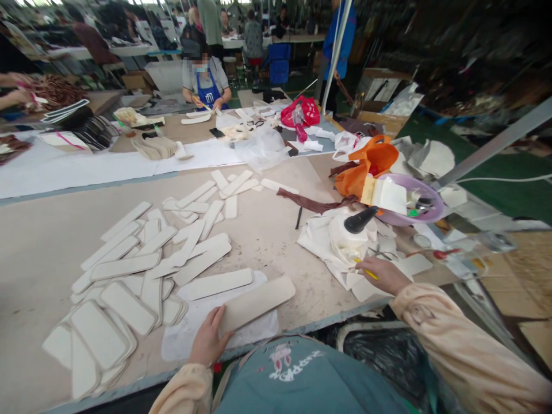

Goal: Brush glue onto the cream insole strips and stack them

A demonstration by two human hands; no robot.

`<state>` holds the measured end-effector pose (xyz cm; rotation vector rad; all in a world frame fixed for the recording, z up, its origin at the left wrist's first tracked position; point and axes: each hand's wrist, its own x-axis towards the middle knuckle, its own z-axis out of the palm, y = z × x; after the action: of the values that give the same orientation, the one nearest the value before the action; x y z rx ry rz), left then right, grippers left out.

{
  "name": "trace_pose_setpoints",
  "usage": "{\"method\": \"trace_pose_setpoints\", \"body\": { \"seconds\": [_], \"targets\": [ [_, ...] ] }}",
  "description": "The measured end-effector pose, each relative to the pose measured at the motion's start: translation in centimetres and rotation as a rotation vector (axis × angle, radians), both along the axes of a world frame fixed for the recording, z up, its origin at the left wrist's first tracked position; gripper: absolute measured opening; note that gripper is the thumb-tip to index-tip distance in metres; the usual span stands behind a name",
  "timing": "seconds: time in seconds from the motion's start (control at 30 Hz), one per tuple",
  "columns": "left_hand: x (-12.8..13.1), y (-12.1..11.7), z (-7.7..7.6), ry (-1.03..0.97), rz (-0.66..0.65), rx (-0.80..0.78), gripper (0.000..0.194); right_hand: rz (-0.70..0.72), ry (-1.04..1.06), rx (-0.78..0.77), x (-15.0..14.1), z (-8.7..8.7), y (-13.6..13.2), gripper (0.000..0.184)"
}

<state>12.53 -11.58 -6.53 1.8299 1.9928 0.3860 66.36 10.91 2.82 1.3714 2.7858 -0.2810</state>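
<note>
My left hand [210,338] grips the near left end of a long beige panel [261,302] with rounded corners, its thumb at the lower edge. White sheets [176,339] lie under this panel, and another pale panel [222,284] rests just behind it. Off to the right, my right hand [383,275] is closed round a thin yellow stick [367,270], like a brush handle. The stick's tip reaches the opening of a white container [344,238], so its end cannot be made out. A black bottle-shaped piece [361,219] lies across the container's top.
Many loose pale panels [125,270] are heaped at the left. Behind the container are a brown cloth strip [314,202], a black pen-like stick [298,217], an orange bag [366,164] and a purple basin [435,204]. A metal pole [495,144] slants at right. A co-worker [209,83] sits opposite.
</note>
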Motion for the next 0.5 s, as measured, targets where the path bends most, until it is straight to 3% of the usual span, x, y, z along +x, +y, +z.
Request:
{"method": "trace_pose_setpoints", "body": {
  "seconds": [0.13,0.37,0.43,0.5],
  "targets": [
    [-0.1,0.1,0.1,-0.020,0.033,-0.013,0.062,-0.063,0.054,0.030,0.1,-0.6,-1.3,0.028],
    [0.6,0.5,1.9,-0.095,0.087,-0.108,0.068,-0.195,0.247,-0.070,1.7,-4.0,-2.7,0.028],
    [0.7,0.6,2.3,-0.116,0.110,-0.146,0.070,-0.280,0.366,-0.083,1.9,-4.0,-3.1,0.024],
    [0.6,0.7,2.4,-0.145,0.132,-0.160,0.072,-0.357,0.499,-0.147,1.0,-2.8,-4.0,0.024]
  ]
}}
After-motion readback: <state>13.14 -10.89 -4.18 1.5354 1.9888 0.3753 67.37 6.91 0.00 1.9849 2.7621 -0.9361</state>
